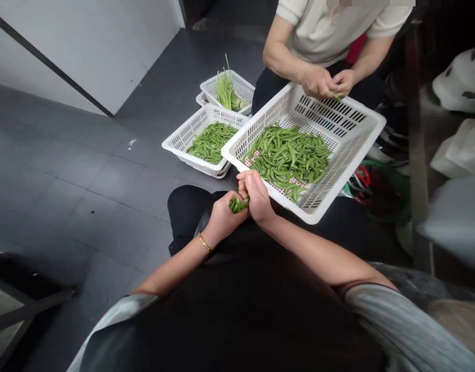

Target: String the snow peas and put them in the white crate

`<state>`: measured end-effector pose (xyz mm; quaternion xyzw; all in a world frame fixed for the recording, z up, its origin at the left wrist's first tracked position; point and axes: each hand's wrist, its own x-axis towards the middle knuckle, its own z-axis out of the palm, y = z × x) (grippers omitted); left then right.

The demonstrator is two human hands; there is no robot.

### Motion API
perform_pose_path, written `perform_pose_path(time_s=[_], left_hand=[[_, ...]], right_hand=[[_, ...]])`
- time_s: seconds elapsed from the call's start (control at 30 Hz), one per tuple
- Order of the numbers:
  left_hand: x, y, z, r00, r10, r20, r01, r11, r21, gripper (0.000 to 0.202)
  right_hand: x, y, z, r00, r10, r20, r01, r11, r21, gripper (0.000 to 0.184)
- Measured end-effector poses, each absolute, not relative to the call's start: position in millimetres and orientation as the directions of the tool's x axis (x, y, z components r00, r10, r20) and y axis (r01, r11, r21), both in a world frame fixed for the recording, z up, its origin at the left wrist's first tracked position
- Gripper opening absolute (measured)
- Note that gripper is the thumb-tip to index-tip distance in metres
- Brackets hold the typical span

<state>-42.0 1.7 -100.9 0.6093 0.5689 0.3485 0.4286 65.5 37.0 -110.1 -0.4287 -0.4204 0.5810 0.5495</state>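
My left hand, with a gold bracelet at its wrist, is closed around a small bunch of green pea pods above my lap. Right beside it is my right hand, its fingers bent together in a pinch at the near left rim of a large white basket. Whatever sits between those fingertips is hidden. Flat green pea pods lie heaped inside the large slotted basket, which is tilted slightly.
Across the basket, a co-worker's hands pinch a green piece. A smaller white basket of pods stands left on the dark tiled floor. Behind it, another basket holds long green stems. A dark metal frame is at lower left.
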Motion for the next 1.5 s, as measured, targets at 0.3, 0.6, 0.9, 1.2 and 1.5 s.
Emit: perform_pose_path(time_s=[0.3, 0.6, 0.9, 1.2, 1.5], left_hand=[[-48, 3, -109, 0.131, 0.980, 0.152, 0.516, -0.198, 0.833, 0.016], [-50, 11, -117, -0.131, 0.989, -0.075, -0.044, 0.069, 0.997, 0.026], [-61, 4, -90, 0.058, 0.958, -0.279, -0.336, 0.282, 0.899, 0.028], [-62, -1, -74, 0.290, 0.873, -0.392, -0.368, 0.480, 0.796, 0.023], [-73, 9, -85, 0.011, 0.941, -0.337, -0.531, 0.292, 0.795, 0.028]], right_hand=[[63, 40, -106, -0.077, 0.925, -0.373, -0.611, -0.339, -0.715, 0.037], [59, 26, -107, -0.251, 0.963, -0.094, -0.471, -0.207, -0.857, 0.052], [104, 52, -91, -0.148, 0.989, -0.001, -0.144, -0.023, -0.989, 0.028], [111, 38, -64, -0.495, 0.780, 0.382, 0.452, 0.607, -0.654, 0.016], [133, 36, -53, -0.355, 0.787, 0.504, 0.561, 0.611, -0.559, 0.014]])
